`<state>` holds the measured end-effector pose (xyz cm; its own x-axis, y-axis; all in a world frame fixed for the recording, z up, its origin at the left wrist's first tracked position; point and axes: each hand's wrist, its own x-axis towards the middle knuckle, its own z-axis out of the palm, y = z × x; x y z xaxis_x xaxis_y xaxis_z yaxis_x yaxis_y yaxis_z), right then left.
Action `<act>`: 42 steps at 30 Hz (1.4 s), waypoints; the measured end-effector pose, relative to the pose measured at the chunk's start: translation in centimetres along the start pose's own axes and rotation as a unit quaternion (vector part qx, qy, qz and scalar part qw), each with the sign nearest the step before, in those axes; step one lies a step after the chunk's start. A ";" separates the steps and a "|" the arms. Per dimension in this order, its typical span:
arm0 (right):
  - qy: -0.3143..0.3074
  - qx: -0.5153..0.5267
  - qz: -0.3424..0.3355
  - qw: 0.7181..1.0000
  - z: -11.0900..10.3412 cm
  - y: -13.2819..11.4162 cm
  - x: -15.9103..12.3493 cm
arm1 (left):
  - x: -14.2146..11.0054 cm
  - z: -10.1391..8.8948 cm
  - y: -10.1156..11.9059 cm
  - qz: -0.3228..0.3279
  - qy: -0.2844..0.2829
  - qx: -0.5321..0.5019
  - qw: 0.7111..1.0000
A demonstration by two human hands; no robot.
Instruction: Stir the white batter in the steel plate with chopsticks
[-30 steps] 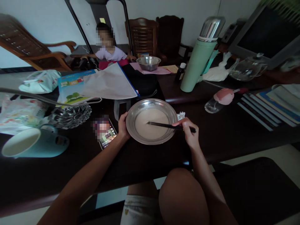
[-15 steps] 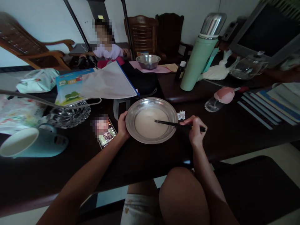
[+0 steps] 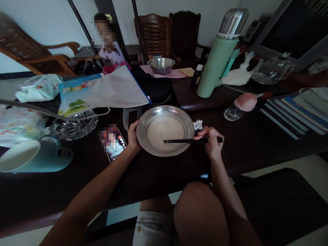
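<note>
In the head view, a metal bowl (image 3: 165,111) of pale liquid (image 3: 164,128) is at the near middle of the desk (image 3: 159,174). The left hand's (image 3: 133,136) grip clasps its left rim; the right hand's (image 3: 213,141) pinches dark chopsticks (image 3: 183,140) dipping into the liquid. Even stirring probably wants a firm rim hold and slow, low circles.

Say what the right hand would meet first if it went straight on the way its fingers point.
Probably the right rim of the bowl holding pale liquid; the right hand sits at an unclear height, so it might pass over.
</note>
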<state>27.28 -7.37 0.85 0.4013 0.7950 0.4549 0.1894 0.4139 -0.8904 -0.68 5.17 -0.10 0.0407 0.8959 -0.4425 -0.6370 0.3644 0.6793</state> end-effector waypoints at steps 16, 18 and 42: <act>-0.076 -0.071 -0.046 0.994 0.1 -0.4 0.2 | -0.3 0.4 0.1 0.000 0.005 0.005 1.000; -0.019 -0.048 -0.050 0.997 0.0 -0.4 0.2 | -0.4 0.4 0.1 -0.003 0.008 0.008 1.000; 0.023 -0.039 -0.035 0.998 -0.1 -0.3 0.1 | -0.8 0.8 0.1 0.005 0.016 -0.004 1.000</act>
<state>27.36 -7.43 1.19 0.4260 0.7434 0.5156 0.2862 0.4298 -0.8563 -0.13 4.72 0.82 0.0090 0.8910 -0.4540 -0.6432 0.3528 0.6796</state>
